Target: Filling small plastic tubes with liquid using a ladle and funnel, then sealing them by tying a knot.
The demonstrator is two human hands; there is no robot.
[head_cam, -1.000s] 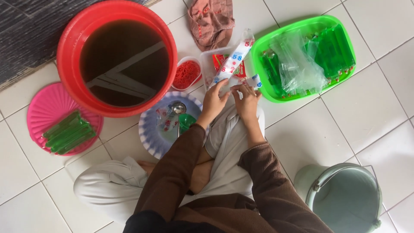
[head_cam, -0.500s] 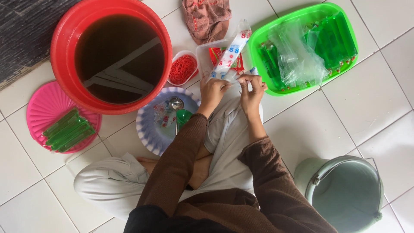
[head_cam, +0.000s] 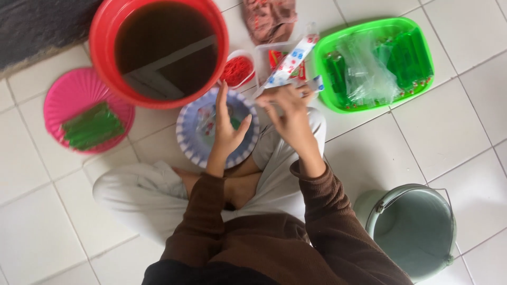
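My left hand hovers over a blue-and-white plate on the tiled floor, fingers apart and holding nothing. The plate carries a small printed packet and something green, partly hidden by the hand. My right hand is raised above my knee. Its fingertips pinch the lower end of a long white pack of plastic bags with red and blue print, which slants up over a clear box. The view is slightly blurred.
A red tub of dark liquid stands at top left. Beside it lie a pink plate with green filled tubes and a small tub of red rubber bands. A green tray, a cloth and a grey-green bucket are to the right.
My left hand let go of the bag pack and moved left and down over the blue-and-white plate. My right hand stayed at the pack's end. The camera shifted.
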